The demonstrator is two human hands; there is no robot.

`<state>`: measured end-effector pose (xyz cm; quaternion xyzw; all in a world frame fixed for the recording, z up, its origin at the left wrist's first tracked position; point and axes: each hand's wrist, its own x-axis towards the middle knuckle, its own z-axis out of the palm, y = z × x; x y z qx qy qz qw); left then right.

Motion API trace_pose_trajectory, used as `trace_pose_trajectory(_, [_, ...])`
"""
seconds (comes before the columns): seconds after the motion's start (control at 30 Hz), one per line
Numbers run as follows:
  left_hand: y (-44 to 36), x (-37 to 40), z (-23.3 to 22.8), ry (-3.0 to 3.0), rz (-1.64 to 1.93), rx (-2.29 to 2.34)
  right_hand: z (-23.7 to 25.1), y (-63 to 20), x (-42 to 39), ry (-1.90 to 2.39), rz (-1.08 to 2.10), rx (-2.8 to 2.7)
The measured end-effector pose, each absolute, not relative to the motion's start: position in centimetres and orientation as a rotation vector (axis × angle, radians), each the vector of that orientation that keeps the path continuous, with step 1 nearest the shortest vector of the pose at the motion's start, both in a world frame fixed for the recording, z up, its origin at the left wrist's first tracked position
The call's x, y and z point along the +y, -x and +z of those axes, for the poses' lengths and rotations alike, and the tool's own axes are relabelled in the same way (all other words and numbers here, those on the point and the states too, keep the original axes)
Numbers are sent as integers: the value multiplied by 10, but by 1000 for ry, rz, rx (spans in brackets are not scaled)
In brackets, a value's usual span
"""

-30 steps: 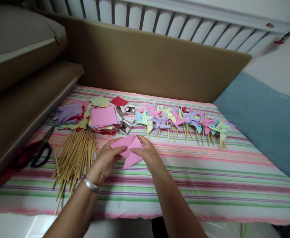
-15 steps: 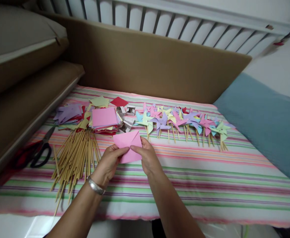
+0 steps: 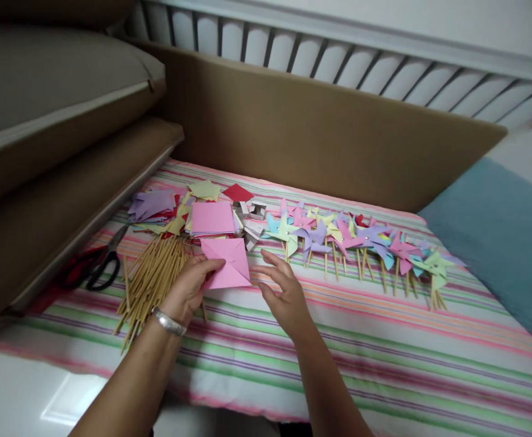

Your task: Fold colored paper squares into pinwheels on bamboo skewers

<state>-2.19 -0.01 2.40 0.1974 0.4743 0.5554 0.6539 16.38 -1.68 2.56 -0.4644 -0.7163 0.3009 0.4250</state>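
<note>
A pink square of paper, with lines running in from its corners, is pinched at its left side by my left hand, thumb on top. My right hand is apart from the paper, just to its right, with fingers spread and nothing in them. Right behind the held sheet lies a stack of coloured paper squares, pink on top. Thin wooden sticks lie in a bundle to the left, partly behind my left hand and wrist.
Several finished paper pinwheels on sticks lie in a row to the right. Scissors with dark handles rest at the left. Small open boxes stand beside the stack. Brown cushions and a brown board border the striped cloth.
My right hand has let go of the pink paper and opened to its right. The left hand keeps hold of the sheet, which now lies flatter. The view has shifted left.
</note>
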Motion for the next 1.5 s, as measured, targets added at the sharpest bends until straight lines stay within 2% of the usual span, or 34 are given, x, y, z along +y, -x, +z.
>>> trace_pose_trajectory(0.23, [24, -4, 29, -521, 1143, 1069, 23, -157, -19, 1099, 650, -1994])
trace_pose_trajectory(0.57, [7, -8, 27, -631, 1093, 1125, 24, -152, -17, 1190, 844, -1809])
trace_pose_trajectory(1.5, [2, -12, 23, -747, 953, 1064, 19, -147, -16, 1452, 804, -1672])
